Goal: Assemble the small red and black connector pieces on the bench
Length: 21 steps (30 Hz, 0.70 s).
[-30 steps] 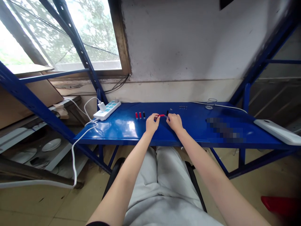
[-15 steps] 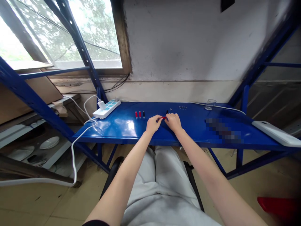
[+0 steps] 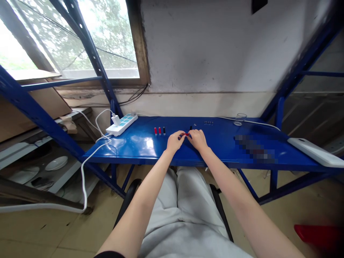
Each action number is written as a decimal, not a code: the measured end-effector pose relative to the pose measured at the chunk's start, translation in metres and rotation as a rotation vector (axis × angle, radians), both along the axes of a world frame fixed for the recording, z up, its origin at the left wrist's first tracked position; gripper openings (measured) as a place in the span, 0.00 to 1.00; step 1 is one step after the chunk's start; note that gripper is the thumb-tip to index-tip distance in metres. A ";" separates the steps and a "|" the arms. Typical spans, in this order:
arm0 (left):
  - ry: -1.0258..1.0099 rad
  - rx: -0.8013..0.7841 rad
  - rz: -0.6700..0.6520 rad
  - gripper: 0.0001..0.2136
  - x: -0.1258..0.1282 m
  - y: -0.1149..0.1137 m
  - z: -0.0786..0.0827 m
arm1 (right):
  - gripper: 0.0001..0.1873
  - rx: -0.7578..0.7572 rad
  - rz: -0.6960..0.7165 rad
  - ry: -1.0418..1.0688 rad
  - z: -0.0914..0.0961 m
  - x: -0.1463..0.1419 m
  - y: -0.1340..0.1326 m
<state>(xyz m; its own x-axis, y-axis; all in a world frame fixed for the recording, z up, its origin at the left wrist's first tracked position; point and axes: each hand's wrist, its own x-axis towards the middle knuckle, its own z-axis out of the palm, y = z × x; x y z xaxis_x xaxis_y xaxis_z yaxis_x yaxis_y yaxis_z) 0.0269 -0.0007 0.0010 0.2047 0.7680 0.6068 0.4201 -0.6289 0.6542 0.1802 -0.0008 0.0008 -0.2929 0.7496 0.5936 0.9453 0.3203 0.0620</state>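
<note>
My left hand (image 3: 175, 141) and my right hand (image 3: 198, 139) meet over the front half of the blue table (image 3: 139, 148). Between their fingertips is a small red cylindrical piece (image 3: 187, 134), pinched from both sides and mostly covered by the fingers. Just behind my right hand a small black piece (image 3: 191, 127) stands on the table, partly hidden. A tiny pale part (image 3: 195, 124) lies beside it. To the left, two red cylinders (image 3: 159, 130) and one black cylinder (image 3: 164, 130) stand in a row with light lower ends.
Several tiny metal parts (image 3: 208, 123) lie at the back of the table. A clear glass cup (image 3: 240, 119) stands farther right, near a blurred-out object (image 3: 254, 148) and a white flat device (image 3: 315, 152). A white power strip (image 3: 123, 124) with cables occupies the left end.
My right hand has shifted very slightly left, and less of the red piece shows between the fingertips. The parts on the table stay where they were.
</note>
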 end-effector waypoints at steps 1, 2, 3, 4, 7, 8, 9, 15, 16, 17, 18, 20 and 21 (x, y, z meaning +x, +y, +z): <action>-0.014 0.001 -0.002 0.09 0.000 0.000 0.000 | 0.11 0.001 0.001 0.008 0.000 0.000 0.000; -0.035 0.002 0.001 0.09 0.000 0.000 0.001 | 0.11 0.003 0.000 0.021 -0.001 0.000 0.000; -0.063 0.002 0.010 0.09 0.000 -0.001 0.001 | 0.12 0.005 -0.001 0.039 -0.001 0.000 0.001; -0.097 0.004 0.024 0.10 0.000 -0.001 0.001 | 0.12 0.008 -0.005 0.062 -0.001 0.000 0.001; -0.208 -0.003 0.084 0.10 -0.002 -0.001 0.004 | 0.13 0.016 -0.026 0.142 -0.002 0.001 0.001; -0.245 -0.014 0.106 0.11 -0.003 -0.001 0.004 | 0.13 0.020 -0.031 0.167 -0.002 0.001 0.001; -0.281 -0.029 0.129 0.11 -0.005 -0.001 0.006 | 0.13 0.026 -0.033 0.189 -0.001 0.002 0.001; -0.549 -0.108 0.263 0.12 -0.018 0.000 0.010 | 0.14 0.016 -0.003 0.292 -0.001 0.004 0.000; -0.605 -0.128 0.284 0.12 -0.020 0.001 0.011 | 0.14 0.004 0.004 0.316 -0.001 0.004 0.000; -0.666 -0.152 0.303 0.12 -0.022 0.003 0.010 | 0.14 -0.010 0.017 0.342 -0.002 0.004 0.000; -0.727 -0.180 0.323 0.11 -0.023 0.004 0.010 | 0.14 -0.027 0.037 0.368 -0.002 0.004 0.000; -0.838 -0.242 0.355 0.11 -0.026 0.007 0.010 | 0.13 -0.068 0.094 0.416 -0.002 0.002 0.002; -0.882 -0.270 0.366 0.10 -0.027 0.009 0.009 | 0.13 -0.094 0.123 0.440 -0.002 -0.001 0.003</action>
